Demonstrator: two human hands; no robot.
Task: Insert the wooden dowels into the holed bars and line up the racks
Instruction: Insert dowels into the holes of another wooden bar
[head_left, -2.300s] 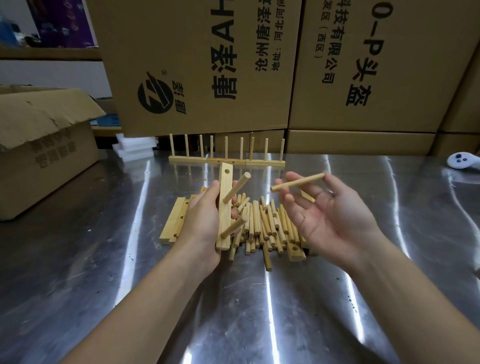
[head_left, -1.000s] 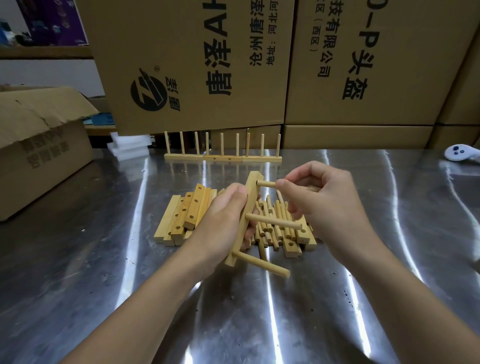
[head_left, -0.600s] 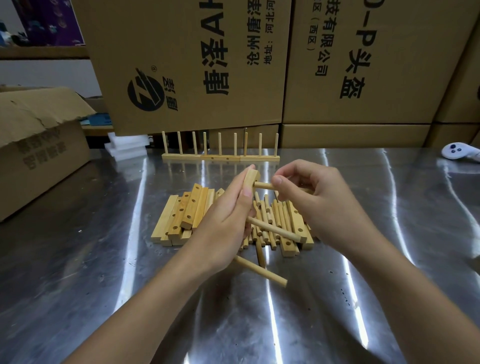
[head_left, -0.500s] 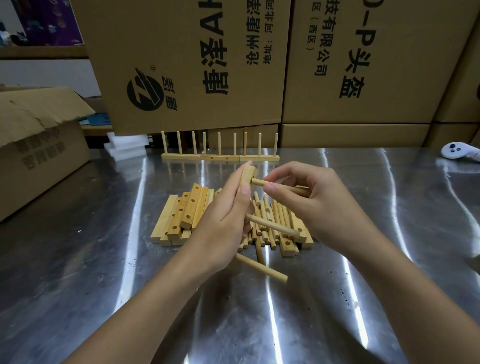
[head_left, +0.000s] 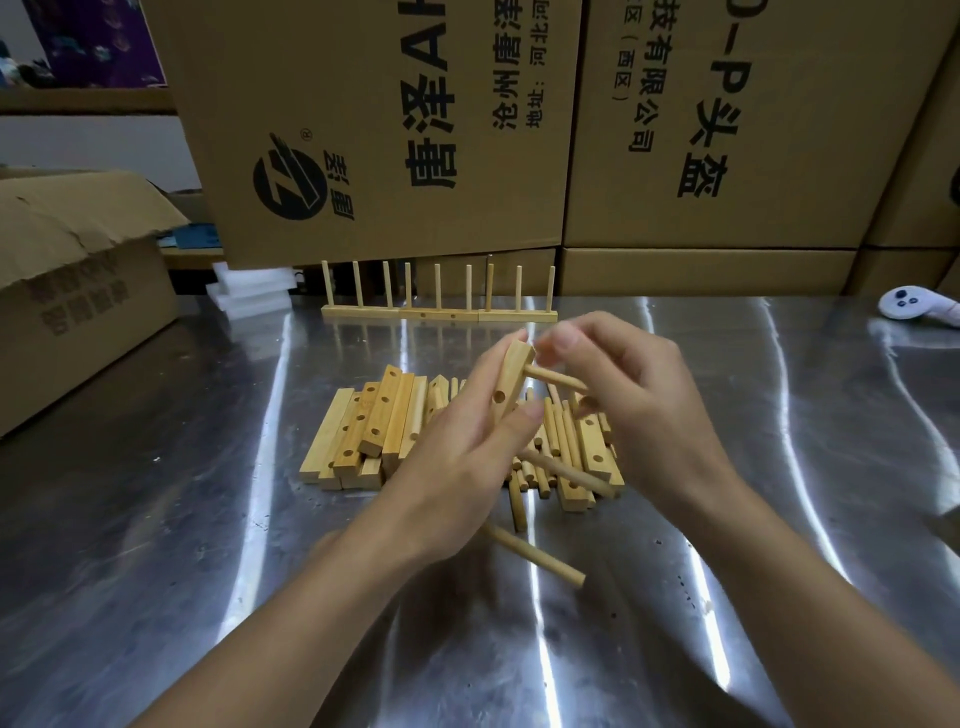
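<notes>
At frame centre, over a steel table (head_left: 156, 571) backed by cardboard boxes (head_left: 395, 218), the left hand (head_left: 457, 467) grips a holed bar (head_left: 513, 376); the right hand (head_left: 639, 410) curls by its top dowel (head_left: 553, 377), grip indiscernible.

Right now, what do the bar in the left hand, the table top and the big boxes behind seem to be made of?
Bar: pale wood, probably unfinished; matt, faint grain, drilled holes.
Table top: metal, likely stainless steel; bright streaked reflections.
Boxes: brown cardboard; matt faces, black print, folded edges.
</notes>
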